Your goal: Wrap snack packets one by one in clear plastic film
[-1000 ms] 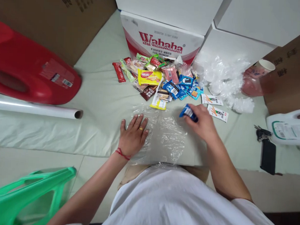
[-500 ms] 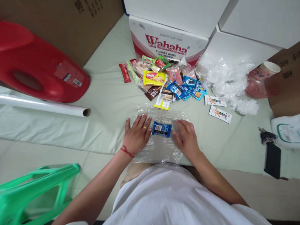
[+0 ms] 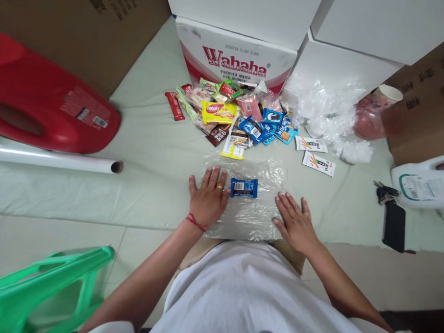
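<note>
A clear plastic bag or sheet (image 3: 251,219) lies spread on the table in front of me. On top of it rests a small blue snack packet (image 3: 244,187). My left hand (image 3: 209,198) presses flat on the plastic's left side with fingers spread, its thumb close to the packet's left end. At the right edge of the plastic, my right hand (image 3: 295,220) lies flat, fingers stretched out. Neither hand grips anything. Beyond the plastic is a pile of wrapped snacks, including a yellow wafer packet (image 3: 219,113) and several blue packets.
Two white snack sachets (image 3: 318,163) and crumpled clear plastic (image 3: 323,107) lie right of the pile, before a Wahaha carton (image 3: 236,59). A red jug (image 3: 51,100) and a white roll (image 3: 53,159) stand left. Keys, a black phone-like object (image 3: 394,225) and a white bottle (image 3: 427,183) are right.
My right hand has moved right and toward me, away from the blue packet, and its fingers have straightened. The plastic looks flatter. My left hand stays spread on it. The whole view has shifted slightly.
</note>
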A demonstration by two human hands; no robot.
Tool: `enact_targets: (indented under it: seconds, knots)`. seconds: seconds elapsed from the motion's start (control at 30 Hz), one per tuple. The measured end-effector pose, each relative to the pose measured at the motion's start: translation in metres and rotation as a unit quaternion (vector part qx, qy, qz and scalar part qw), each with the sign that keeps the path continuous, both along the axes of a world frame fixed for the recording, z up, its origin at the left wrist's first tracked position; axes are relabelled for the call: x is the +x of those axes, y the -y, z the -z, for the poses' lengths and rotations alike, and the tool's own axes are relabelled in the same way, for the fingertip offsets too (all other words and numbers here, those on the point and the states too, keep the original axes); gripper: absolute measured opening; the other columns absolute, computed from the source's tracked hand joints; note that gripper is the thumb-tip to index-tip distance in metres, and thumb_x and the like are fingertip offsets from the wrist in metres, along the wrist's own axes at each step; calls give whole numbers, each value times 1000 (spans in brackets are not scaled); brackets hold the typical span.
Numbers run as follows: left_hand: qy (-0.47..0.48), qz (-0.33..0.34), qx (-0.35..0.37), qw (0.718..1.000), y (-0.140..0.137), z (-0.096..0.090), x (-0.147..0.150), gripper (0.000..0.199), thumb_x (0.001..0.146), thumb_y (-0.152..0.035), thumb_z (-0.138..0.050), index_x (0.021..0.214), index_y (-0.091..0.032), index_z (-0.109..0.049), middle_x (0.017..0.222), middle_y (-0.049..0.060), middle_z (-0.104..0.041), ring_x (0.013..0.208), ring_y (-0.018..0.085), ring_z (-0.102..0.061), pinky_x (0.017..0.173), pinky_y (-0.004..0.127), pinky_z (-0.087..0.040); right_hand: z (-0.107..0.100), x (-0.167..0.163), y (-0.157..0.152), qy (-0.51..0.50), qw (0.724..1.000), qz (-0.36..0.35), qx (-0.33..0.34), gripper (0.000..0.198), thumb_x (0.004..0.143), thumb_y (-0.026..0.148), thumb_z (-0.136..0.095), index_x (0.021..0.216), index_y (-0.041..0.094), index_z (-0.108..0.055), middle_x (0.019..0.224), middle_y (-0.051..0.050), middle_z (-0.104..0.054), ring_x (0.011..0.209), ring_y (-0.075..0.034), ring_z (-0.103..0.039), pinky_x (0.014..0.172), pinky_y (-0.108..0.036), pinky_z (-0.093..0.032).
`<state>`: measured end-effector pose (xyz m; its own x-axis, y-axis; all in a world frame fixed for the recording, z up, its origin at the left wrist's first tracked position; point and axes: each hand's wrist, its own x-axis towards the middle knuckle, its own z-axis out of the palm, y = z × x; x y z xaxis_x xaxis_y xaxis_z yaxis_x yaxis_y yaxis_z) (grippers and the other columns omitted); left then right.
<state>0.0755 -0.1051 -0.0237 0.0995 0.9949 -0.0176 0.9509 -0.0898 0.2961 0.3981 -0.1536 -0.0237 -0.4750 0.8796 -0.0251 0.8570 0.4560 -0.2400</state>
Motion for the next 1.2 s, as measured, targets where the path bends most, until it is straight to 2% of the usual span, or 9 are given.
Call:
enact_targets:
  seconds: [0.1, 0.2, 0.3, 0.5, 0.7, 0.8, 0.93, 1.07, 1.2]
  knots:
    - [10, -6, -1, 1000, -3, -1, 5, 60, 110, -42, -30, 163, -22, -46, 174, 14, -36, 163, 36, -33, 127, 78, -9, -6, 21, -9, -93, 993, 71, 8, 57, 112, 47, -43, 163, 23, -44, 163, -15, -52, 149, -31, -50, 125, -59, -33]
    - [10, -10, 1, 1000, -1, -1, 3, 59, 110, -42, -30, 163, -23, -45, 174, 13, -36, 163, 34, -33, 128, 76, -7, -9, 23, -29, -157, 963, 215, 49, 45, 109, 51, -44, 129, 19, -69, 121, -15, -73, 112, -29, -65, 100, -47, -51]
    - [0, -16, 0, 1000, 2, -1, 0, 60, 110, -42, -28, 164, -22, -44, 174, 13, -35, 163, 33, -32, 129, 75, -5, -7, 6, -56, -152, 953, 258, 40, 44, 106, 55, -47, 98, 21, -73, 92, -10, -71, 90, -27, -59, 93, -45, -46]
    - [-18, -18, -6, 1000, 4, -4, -1, 60, 111, -43, -26, 164, -21, -44, 175, 14, -35, 163, 34, -31, 128, 76, -8, 0, -29, -93, -183, 952, 246, -6, 30, 96, 45, -59, 80, 22, -68, 81, -7, -66, 87, -26, -52, 87, -39, -42]
    - [-3, 22, -2, 1000, -3, -2, 8, 58, 110, -44, -32, 163, -26, -46, 175, 12, -35, 163, 35, -31, 128, 76, -7, -3, 15, -112, -154, 946, 285, 8, 31, 94, 47, -59, 78, 22, -69, 80, -8, -65, 85, -26, -52, 88, -42, -43]
    - [9, 40, 5, 999, -8, 2, 16, 58, 109, -43, -34, 164, -27, -45, 175, 11, -34, 164, 35, -30, 129, 76, -6, -9, 32, -113, -109, 946, 300, 57, 31, 95, 46, -57, 85, 21, -72, 86, -12, -67, 90, -30, -53, 89, -46, -45]
    - [17, 53, 14, 998, -11, 5, 19, 60, 109, -45, -35, 165, -25, -43, 176, 12, -33, 164, 35, -29, 129, 75, -3, -28, 16, -102, -101, 963, 210, 135, 33, 102, 44, -55, 111, 19, -75, 109, -15, -71, 106, -34, -56, 99, -51, -44]
    - [13, 60, 15, 998, -7, 4, 15, 62, 109, -50, -36, 166, -25, -41, 176, 13, -33, 164, 36, -29, 128, 77, 1, -43, -24, -99, -97, 994, 2, 41, 41, 105, 46, -59, 138, 23, -69, 133, -12, -70, 120, -32, -55, 106, -48, -41]
    - [0, 66, 15, 998, 1, 4, 8, 62, 109, -52, -37, 166, -26, -42, 176, 12, -31, 164, 37, -27, 126, 78, 8, -39, -43, -108, -31, 997, -72, -20, 54, 99, 41, -69, 149, 22, -62, 144, -12, -66, 126, -35, -49, 104, -50, -39]
